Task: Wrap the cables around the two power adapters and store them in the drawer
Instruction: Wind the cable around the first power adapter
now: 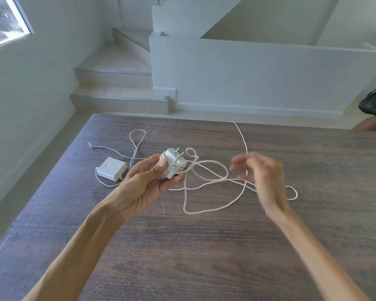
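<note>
- Thumb and curled fingers of your left hand (142, 183) grip the first power adapter (173, 164) above the dark wooden table (182, 257), prongs pointing up and away, several turns of white cable (206, 181) already lying round its body.
- Your right hand (263, 179) is just right of it, blurred, fingers loosely spread; the cable passes under or through them, and whether they pinch it you cannot tell from here.
- From the adapter the loose cable runs right in big loops over the tabletop, one strand reaching to the far edge, a small loop lying right of your right wrist.
- Left of your left hand, flat on the table, lies the second power adapter (112, 169), its own cable (136, 144) unwound, curling far and left to a small connector end.
- Far right, beyond the table, another person's hand holds a dark bag (373, 104).
- Behind the table: tiled stairs (115, 83) and a white wall.
</note>
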